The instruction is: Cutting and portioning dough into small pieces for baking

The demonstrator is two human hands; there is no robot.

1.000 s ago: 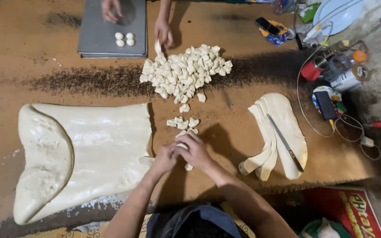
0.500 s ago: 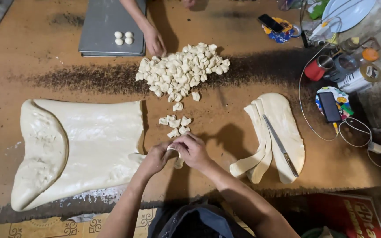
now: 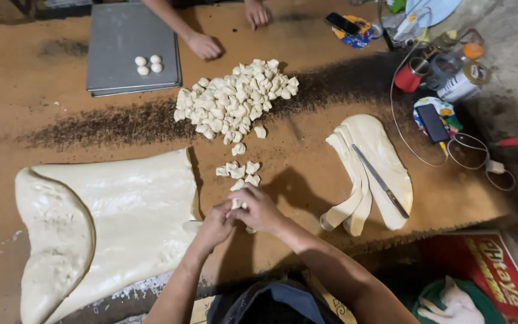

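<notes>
My left hand (image 3: 216,223) and my right hand (image 3: 260,209) meet over the brown table (image 3: 307,174), both pinching a pale strip of dough (image 3: 235,203) that runs left toward the big flat dough sheet (image 3: 121,210). Just beyond my fingers lie several small cut dough pieces (image 3: 239,171). Farther off sits a large heap of cut pieces (image 3: 235,99).
Another person's hands (image 3: 205,45) rest by a grey metal tray (image 3: 133,48) holding three dough balls (image 3: 148,64). Folded dough strips (image 3: 367,174) with a knife (image 3: 382,182) on them lie at right. Phones, cups and cables clutter the far right. A white cat (image 3: 451,306) lies below the table edge.
My hands stay on the dough strip, working it in place. The other person's hand has drawn back from the heap toward the tray.
</notes>
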